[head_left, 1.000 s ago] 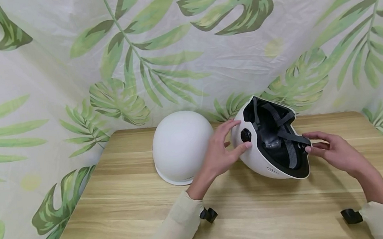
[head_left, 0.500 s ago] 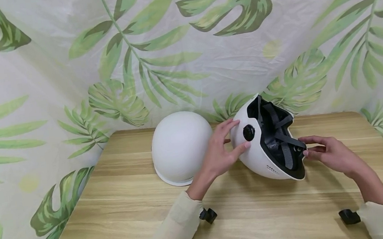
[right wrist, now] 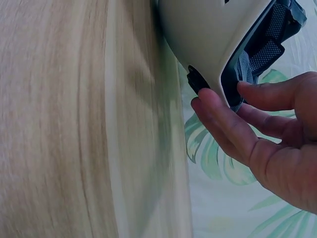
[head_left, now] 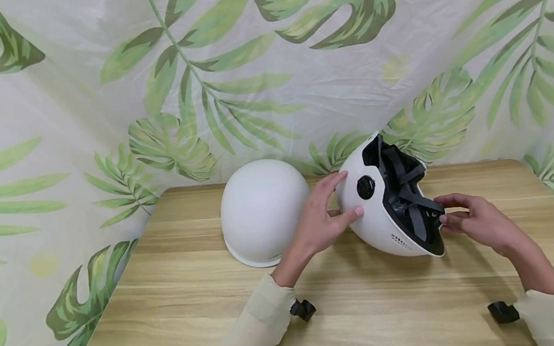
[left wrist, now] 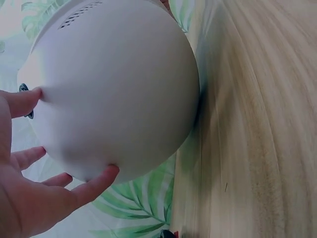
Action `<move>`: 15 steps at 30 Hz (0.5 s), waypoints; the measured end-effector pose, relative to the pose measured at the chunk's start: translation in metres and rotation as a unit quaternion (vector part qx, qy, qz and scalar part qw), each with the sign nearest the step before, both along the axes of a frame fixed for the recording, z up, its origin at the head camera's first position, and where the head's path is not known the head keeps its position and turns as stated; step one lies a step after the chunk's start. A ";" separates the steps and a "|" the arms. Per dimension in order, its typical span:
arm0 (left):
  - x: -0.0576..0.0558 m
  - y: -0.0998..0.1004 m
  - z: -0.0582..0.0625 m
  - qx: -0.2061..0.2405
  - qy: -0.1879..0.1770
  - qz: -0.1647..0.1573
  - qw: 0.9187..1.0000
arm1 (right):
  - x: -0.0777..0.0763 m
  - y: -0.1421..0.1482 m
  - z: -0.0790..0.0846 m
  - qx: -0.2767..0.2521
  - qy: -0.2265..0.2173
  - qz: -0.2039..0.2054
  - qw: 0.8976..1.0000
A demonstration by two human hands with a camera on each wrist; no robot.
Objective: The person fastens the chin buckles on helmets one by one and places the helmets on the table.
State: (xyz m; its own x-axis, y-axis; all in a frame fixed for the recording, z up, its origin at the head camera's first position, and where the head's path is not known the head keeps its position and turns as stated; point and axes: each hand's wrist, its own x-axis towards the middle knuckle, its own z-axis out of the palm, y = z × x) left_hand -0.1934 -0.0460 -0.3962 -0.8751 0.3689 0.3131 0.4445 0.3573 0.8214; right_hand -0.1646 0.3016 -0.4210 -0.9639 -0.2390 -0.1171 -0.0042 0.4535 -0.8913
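Observation:
A white helmet [head_left: 379,224] with a black lining and grey straps [head_left: 417,201] lies tipped on its shell, its opening facing right. A round black fitting [head_left: 366,187] sits on its near left side. My left hand [head_left: 314,222] rests spread fingertips and thumb against the left of the shell; the left wrist view shows those fingertips [left wrist: 110,171] on the smooth white surface. At the right rim, my right hand [head_left: 484,225] pinches the edge, thumb inside on the lining and fingers outside, as the right wrist view shows.
A second white helmet [head_left: 263,213] stands dome up just left of my left hand. Both are on a wooden table [head_left: 180,316]. Behind the table hangs a leaf-patterned cloth [head_left: 339,94]. A small black device [head_left: 302,310] is on each wrist.
The tipped helmet has turned, so its opening faces more to the right and more of the outer shell and black fitting shows. Both hands stay in nearly the same places.

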 end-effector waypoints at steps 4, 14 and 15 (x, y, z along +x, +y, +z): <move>0.002 0.002 0.001 -0.001 0.007 0.010 1.000 | 0.000 0.000 -0.002 0.008 0.003 0.013 1.000; 0.000 0.001 0.003 0.028 0.006 0.015 0.999 | -0.001 0.001 -0.005 0.033 0.021 0.032 0.999; 0.000 0.000 0.003 0.030 0.003 0.016 0.999 | -0.002 0.001 -0.005 0.036 0.026 0.028 0.999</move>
